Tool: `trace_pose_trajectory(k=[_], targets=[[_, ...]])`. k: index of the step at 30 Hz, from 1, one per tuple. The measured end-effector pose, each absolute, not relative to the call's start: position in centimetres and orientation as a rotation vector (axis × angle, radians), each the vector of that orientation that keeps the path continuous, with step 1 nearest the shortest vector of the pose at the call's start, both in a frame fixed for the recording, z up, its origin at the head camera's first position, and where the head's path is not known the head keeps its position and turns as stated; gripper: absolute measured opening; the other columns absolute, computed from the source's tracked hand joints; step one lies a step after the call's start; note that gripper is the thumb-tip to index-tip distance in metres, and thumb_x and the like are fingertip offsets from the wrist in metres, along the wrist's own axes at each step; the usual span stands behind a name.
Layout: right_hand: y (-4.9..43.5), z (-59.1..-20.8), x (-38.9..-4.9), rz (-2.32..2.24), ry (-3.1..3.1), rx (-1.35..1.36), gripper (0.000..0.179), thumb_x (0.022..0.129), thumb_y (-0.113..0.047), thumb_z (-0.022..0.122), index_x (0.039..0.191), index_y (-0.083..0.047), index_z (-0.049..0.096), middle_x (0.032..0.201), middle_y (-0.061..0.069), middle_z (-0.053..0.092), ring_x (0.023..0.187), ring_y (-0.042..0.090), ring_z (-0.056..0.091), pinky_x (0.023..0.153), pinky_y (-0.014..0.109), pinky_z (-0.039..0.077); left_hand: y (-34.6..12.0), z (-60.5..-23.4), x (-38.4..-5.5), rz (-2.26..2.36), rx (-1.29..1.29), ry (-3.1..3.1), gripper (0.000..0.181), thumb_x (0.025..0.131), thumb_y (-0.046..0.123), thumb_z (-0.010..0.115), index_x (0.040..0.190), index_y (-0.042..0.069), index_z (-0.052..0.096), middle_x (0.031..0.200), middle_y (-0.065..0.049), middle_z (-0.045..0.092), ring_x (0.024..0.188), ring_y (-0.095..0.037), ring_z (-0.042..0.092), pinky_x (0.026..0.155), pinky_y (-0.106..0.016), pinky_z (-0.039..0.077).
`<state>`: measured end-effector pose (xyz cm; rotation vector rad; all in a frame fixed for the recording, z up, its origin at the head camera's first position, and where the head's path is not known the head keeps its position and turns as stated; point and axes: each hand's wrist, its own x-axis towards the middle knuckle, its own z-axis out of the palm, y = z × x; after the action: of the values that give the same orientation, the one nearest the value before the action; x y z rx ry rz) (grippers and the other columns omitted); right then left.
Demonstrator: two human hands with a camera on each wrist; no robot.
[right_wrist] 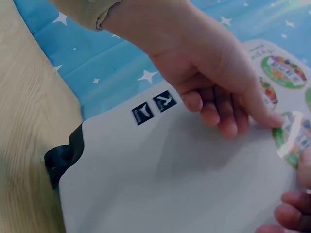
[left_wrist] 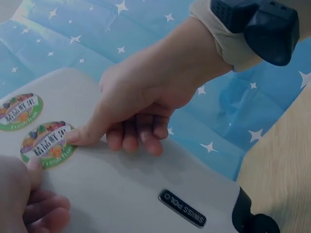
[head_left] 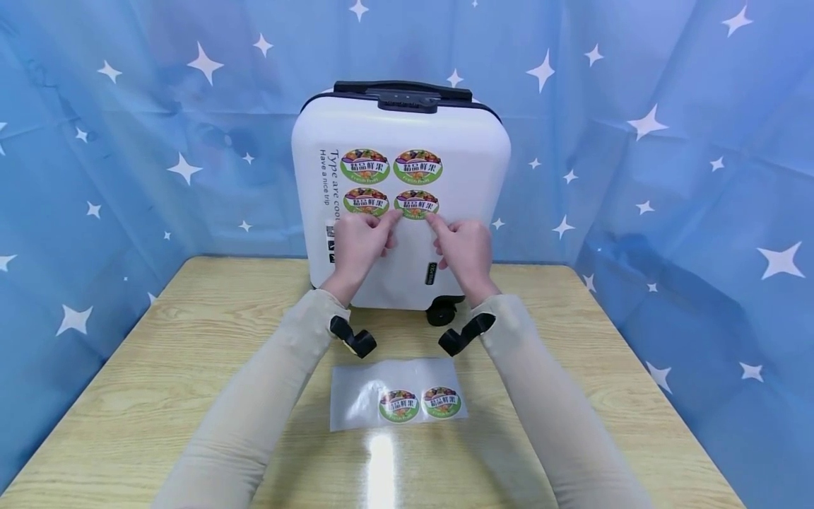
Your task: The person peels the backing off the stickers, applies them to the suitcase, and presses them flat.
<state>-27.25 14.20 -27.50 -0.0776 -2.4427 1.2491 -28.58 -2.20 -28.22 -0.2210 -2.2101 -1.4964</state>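
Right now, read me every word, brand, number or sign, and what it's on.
"Type are cool": white suitcase
"Have a nice trip": same suitcase
"SWISS POLO": suitcase's black badge
"精品鲜果": six oval fruit stickers
"Fresh Fruit": these stickers, where uncovered
Too small or blurred: lettering on the black pictogram labels.

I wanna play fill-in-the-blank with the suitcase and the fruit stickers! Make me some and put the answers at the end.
1. The suitcase has a shell coloured ____.
2. On the table, the backing sheet bears ____ stickers.
3. The left hand and the right hand touch a sticker in the ____ (upper or lower) row on the suitcase.
4. The starry curtain behind is mostly ____.

Missing words: white; two; lower; blue.
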Motion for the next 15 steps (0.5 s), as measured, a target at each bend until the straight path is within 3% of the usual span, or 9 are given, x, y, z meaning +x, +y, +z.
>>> trace_pose_trajectory(k=[6, 15], targets=[[13.5, -26.1, -27.4, 1.241, -2.432, -0.111, 0.073, 0.075, -0.075, 0.049, 0.066, -0.006, 0.07, 0.061, 0.004, 0.064, 0.044, 0.021, 0.06, 0.048, 0.033, 0.045, -1.3, -26.9, -28.6, -1.446, -0.275, -2.219, 0.056, 0.081, 0.059, 0.06, 0.059, 0.007, 0.069, 0.05, 0.002, 0.059, 0.046, -0.013, 0.057, 0.047, -0.028, 0.04], [12.9, -25.6, -27.5, 1.319, -2.406, -0.094, 0.072, 0.076, -0.073, 0.049, 0.067, -0.005, 0.069, 0.06, 0.005, 0.063, 0.044, 0.021, 0.06, 0.048, 0.031, 0.05, -0.7, -26.4, -28.7, -1.371, -0.282, -2.224, 0.054, 0.083, 0.056, 0.059, 0.057, 0.009, 0.067, 0.049, 0.001, 0.058, 0.046, -0.012, 0.056, 0.048, -0.028, 0.041]])
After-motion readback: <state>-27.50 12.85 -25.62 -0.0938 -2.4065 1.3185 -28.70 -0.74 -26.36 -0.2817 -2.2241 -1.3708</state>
